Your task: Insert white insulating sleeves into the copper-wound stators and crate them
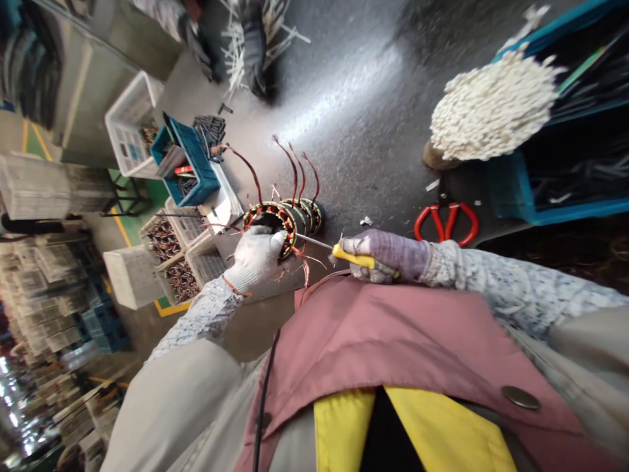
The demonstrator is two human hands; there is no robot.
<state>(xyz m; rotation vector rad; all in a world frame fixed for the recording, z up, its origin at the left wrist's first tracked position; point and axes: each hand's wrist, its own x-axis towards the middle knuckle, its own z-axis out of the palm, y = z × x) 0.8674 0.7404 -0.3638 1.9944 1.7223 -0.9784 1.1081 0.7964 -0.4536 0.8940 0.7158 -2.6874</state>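
Note:
My left hand (258,257), in a white knit glove, is closed around the near side of a copper-wound stator ring (291,226), thumb on its rim. My right hand (393,252), in a worn purple-grey glove, grips the yellow handle of a thin-shafted tool (351,255). The metal shaft points left and its end reaches the ring's right edge; the tip's shape cannot be made out. More wound rings (316,213) stand in a row right behind the held one. Reddish lead wires (295,164) rise from the rings, and loose copper strands (302,259) hang below.
Red-handled scissors (451,226) lie right of my right hand. Beyond them are a heap of short white pieces (491,108) and blue bins (565,213). At left stand a small blue bin (209,187) and a white crate (115,124). Across the table, another person's dark-gloved hand (253,56) touches white strips.

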